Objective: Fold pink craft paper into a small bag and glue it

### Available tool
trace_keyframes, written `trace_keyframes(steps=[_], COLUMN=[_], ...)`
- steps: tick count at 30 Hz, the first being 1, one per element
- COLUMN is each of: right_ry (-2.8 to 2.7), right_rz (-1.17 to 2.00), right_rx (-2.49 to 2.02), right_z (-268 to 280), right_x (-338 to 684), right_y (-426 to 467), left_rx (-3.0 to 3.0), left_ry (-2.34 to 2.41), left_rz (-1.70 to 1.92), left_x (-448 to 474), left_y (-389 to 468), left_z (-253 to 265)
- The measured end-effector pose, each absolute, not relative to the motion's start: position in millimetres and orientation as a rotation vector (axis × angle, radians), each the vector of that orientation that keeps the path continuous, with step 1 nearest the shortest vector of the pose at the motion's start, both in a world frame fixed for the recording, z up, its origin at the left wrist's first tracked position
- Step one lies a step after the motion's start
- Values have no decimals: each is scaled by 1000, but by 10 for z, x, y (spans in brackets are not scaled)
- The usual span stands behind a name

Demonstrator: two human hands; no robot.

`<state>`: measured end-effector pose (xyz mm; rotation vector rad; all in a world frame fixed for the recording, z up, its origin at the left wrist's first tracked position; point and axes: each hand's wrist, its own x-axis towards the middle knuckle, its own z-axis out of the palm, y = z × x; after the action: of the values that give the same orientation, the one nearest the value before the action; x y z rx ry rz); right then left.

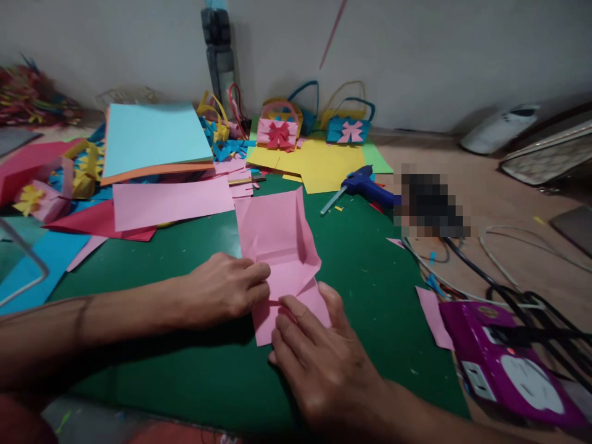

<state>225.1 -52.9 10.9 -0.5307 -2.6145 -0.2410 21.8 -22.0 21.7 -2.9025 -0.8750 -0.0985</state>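
A pink sheet of paper [271, 228] with several creases lies lengthwise on the green table board [370, 308]. Its far part rises a little, with a bent flap along the right side. My left hand [226, 285] is closed at the sheet's left edge, fingers curled on a crosswise fold. Across the near part, my right hand [319, 351] holds the same fold, its fingers bent and pressed on the paper. The underside of the fold and part of the near end are hidden by my fingers.
Beyond the sheet lie a blue glue gun [370, 187], yellow paper [330, 163] and small paper handbags [277, 132] by the wall. Stacked light-blue sheets [155, 135] and a pink strip [173, 203] are at left. A purple power box [509, 364] with cables stands right.
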Motion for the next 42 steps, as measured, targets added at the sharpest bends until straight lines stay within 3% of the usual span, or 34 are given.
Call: trace_keyframes(steps=[3,8,22,35,42], right_ry=[-2582,-2551,-2759,-2759,-2952], right_rz=[-124,-260,-320,-200,-43], right_rx=[-644,-825,-784,-874,-820], right_z=[237,327,48,124,276], right_x=[2318,2352,2280,2216,2118], right_y=[-511,-430,-369,-316,-246], left_rx=[-2894,-2899,-2905,-2635,-2636], left_ry=[-836,-831,-835,-840,-866], left_rz=[-143,-131,19,-312,-549], left_x=[220,238,304,45,-45], left_y=[-229,-227,-197,-151,-386], left_z=[207,218,236,313,69])
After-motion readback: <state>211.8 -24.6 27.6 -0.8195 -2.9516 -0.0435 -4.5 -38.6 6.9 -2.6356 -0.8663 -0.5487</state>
